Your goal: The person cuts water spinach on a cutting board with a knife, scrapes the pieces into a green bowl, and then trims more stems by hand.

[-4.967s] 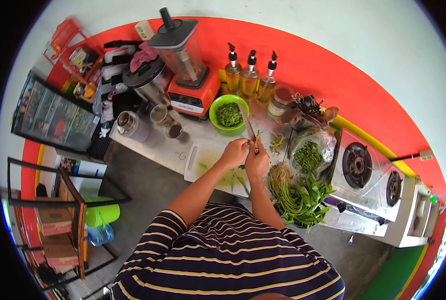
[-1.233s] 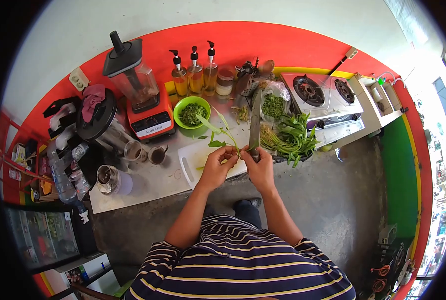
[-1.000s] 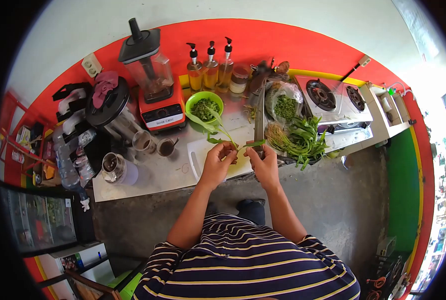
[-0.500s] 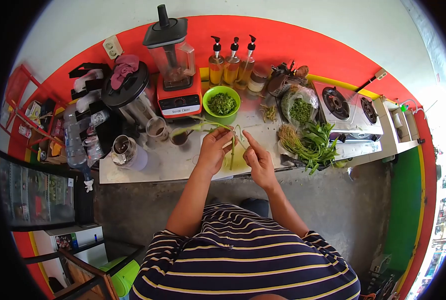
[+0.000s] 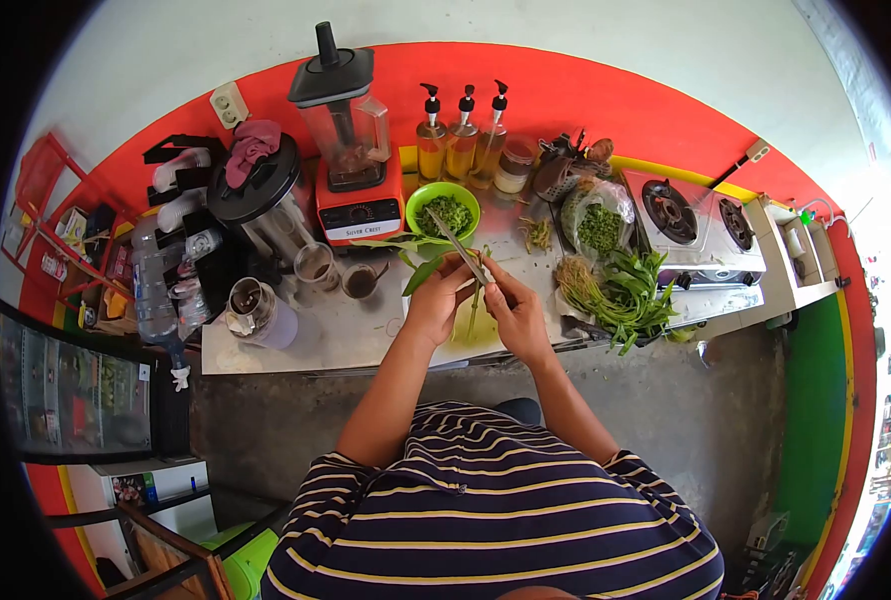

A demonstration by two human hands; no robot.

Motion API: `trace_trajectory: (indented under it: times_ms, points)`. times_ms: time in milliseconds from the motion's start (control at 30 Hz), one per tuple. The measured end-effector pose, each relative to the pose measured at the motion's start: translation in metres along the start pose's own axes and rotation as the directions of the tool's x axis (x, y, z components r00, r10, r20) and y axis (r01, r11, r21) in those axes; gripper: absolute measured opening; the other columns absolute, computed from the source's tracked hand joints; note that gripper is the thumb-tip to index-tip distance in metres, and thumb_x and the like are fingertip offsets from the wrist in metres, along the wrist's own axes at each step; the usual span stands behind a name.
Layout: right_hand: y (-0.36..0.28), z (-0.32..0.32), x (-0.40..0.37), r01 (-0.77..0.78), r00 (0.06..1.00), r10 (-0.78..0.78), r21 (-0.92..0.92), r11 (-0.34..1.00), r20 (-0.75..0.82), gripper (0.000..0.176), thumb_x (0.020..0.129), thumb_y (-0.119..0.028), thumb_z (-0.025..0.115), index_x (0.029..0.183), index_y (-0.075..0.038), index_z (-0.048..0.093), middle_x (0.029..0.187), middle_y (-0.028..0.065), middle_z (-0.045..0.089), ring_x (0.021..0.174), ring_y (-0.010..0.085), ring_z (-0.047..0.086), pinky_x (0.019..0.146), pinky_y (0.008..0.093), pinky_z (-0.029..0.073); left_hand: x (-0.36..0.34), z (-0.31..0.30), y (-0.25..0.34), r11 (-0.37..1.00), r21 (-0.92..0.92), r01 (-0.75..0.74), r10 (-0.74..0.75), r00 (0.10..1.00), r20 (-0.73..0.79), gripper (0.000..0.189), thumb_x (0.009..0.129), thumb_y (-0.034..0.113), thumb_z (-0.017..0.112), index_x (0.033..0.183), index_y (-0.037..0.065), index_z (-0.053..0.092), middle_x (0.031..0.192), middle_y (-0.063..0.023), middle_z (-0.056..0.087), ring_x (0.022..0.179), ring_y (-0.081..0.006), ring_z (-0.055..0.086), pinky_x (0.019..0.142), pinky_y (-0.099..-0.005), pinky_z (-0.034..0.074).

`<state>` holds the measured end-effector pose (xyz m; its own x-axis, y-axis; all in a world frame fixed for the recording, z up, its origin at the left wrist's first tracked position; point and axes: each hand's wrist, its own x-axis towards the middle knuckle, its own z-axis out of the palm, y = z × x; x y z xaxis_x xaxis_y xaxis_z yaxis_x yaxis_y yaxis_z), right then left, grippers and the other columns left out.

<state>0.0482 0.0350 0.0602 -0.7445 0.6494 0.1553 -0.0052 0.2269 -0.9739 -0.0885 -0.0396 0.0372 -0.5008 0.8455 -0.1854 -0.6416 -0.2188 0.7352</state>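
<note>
My left hand (image 5: 434,305) is closed around leafy green vegetable stems (image 5: 473,318), whose leaves and stalks poke out to the left and below. A knife (image 5: 453,235) is gripped in my right hand (image 5: 518,318), its blade slanting up and left across the stems. Both hands meet above a light green cutting board (image 5: 484,338). Just beyond them stands a green bowl (image 5: 474,192) containing chopped greens (image 5: 446,213). To the right lies a bunch of leafy stems (image 5: 621,290), beside a clear plastic bag (image 5: 606,205) of small green pieces.
A red blender (image 5: 361,210), pump bottles (image 5: 461,150) and a lidded jar (image 5: 514,165) line the back. Cups (image 5: 361,282) and a metal-topped container (image 5: 261,310) stand left on the counter (image 5: 356,335). A gas stove (image 5: 701,235) is at the right.
The knife now shows in my right hand, whose index finger was stretched out before. The hands have come closer together, and leaves show by my left hand.
</note>
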Motion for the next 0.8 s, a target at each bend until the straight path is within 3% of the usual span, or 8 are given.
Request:
trace_trajectory:
  times_ms: [100, 200, 267, 400, 600, 667, 767, 800]
  points:
    - [0.003, 0.002, 0.002, 0.0, 1.0, 0.0, 0.026, 1.0, 0.02, 0.043, 0.104, -0.022, 0.054, 0.144, -0.005, 0.052, 0.074, -0.005, 0.046, 0.066, 0.0057, 0.039, 0.06, 0.0221, 0.036, -0.002, 0.001, 0.002, 1.0, -0.01, -0.013, 0.013, 1.0, -0.013, 0.02, 0.094, 0.015, 0.067, 0.114, 0.01, 0.065, 0.115, -0.0024, 0.065, 0.107, -0.0154, 0.062, 0.097, -0.0342, 0.05]
    - [0.005, 0.004, 0.003, -0.054, 0.998, 0.049, 0.209, 0.976, 0.028, 0.042, 0.104, -0.024, 0.056, 0.14, -0.002, 0.055, 0.074, -0.0059, 0.046, 0.066, 0.0044, 0.038, 0.058, 0.0213, 0.033, -0.002, -0.001, 0.001, 0.997, -0.07, -0.028, 0.028, 1.0, 0.004, 0.02, 0.094, 0.011, 0.067, 0.114, 0.008, 0.064, 0.114, -0.0025, 0.065, 0.107, -0.0161, 0.063, 0.097, -0.0352, 0.052]
    - [0.002, 0.005, 0.003, -0.027, 1.0, 0.029, 0.109, 0.994, -0.011, 0.041, 0.104, -0.025, 0.056, 0.136, 0.0, 0.059, 0.075, -0.0069, 0.047, 0.067, 0.0032, 0.038, 0.057, 0.0213, 0.031, -0.003, -0.001, -0.001, 0.991, -0.109, -0.083, 0.084, 0.996, 0.008, 0.017, 0.094, 0.007, 0.067, 0.111, 0.005, 0.064, 0.112, -0.0036, 0.066, 0.106, -0.017, 0.064, 0.096, -0.0355, 0.055]
    - [0.006, 0.008, 0.003, -0.013, 1.0, 0.017, 0.144, 0.989, -0.026, 0.041, 0.103, -0.025, 0.058, 0.134, 0.001, 0.06, 0.076, -0.0078, 0.047, 0.067, 0.0028, 0.038, 0.057, 0.0214, 0.031, -0.009, 0.008, 0.005, 0.996, -0.03, -0.08, 0.08, 0.997, -0.002, 0.016, 0.094, 0.006, 0.066, 0.11, 0.003, 0.063, 0.11, -0.005, 0.066, 0.104, -0.0174, 0.065, 0.096, -0.0351, 0.056]
    - [0.019, 0.016, 0.003, 0.038, 0.993, -0.034, 0.04, 0.998, -0.111, 0.04, 0.102, -0.024, 0.061, 0.132, 0.002, 0.061, 0.081, -0.0044, 0.055, 0.07, 0.0032, 0.041, 0.058, 0.0215, 0.034, -0.014, 0.009, 0.002, 0.997, -0.013, -0.08, 0.08, 0.997, -0.009, 0.017, 0.094, 0.007, 0.066, 0.11, 0.003, 0.064, 0.109, -0.0057, 0.066, 0.102, -0.0166, 0.065, 0.096, -0.0355, 0.056]
    - [0.018, 0.018, 0.0, 0.007, 0.983, -0.019, -0.066, 0.998, -0.183, 0.037, 0.101, -0.022, 0.062, 0.13, 0.0, 0.064, 0.088, 0.002, 0.067, 0.076, 0.0048, 0.049, 0.066, 0.0233, 0.044, -0.019, 0.013, 0.005, 0.998, 0.019, -0.068, 0.068, 0.998, -0.009, 0.012, 0.095, 0.01, 0.066, 0.105, 0.004, 0.064, 0.107, -0.0037, 0.066, 0.098, -0.0142, 0.064, 0.094, -0.0348, 0.056]
    - [0.021, 0.017, 0.002, -0.065, 0.972, 0.053, -0.045, 0.997, -0.23, 0.037, 0.101, -0.023, 0.062, 0.129, 0.0, 0.064, 0.085, 0.0018, 0.067, 0.073, 0.0047, 0.05, 0.064, 0.0239, 0.043, -0.012, -0.005, -0.012, 0.988, 0.112, -0.104, 0.108, 0.994, -0.03, 0.012, 0.096, 0.014, 0.064, 0.106, 0.007, 0.065, 0.108, -0.0024, 0.064, 0.096, -0.0139, 0.063, 0.093, -0.0347, 0.052]
    - [0.031, 0.017, 0.004, -0.023, 0.965, 0.005, -0.067, 0.997, -0.263, 0.038, 0.102, -0.027, 0.06, 0.13, -0.001, 0.065, 0.075, -0.0013, 0.061, 0.065, 0.0041, 0.047, 0.058, 0.0231, 0.04, -0.014, -0.005, -0.012, 0.988, 0.115, -0.105, 0.115, 0.99, -0.082, 0.01, 0.096, 0.014, 0.064, 0.103, 0.007, 0.064, 0.104, -0.0018, 0.065, 0.092, -0.0129, 0.062, 0.088, -0.0324, 0.051]
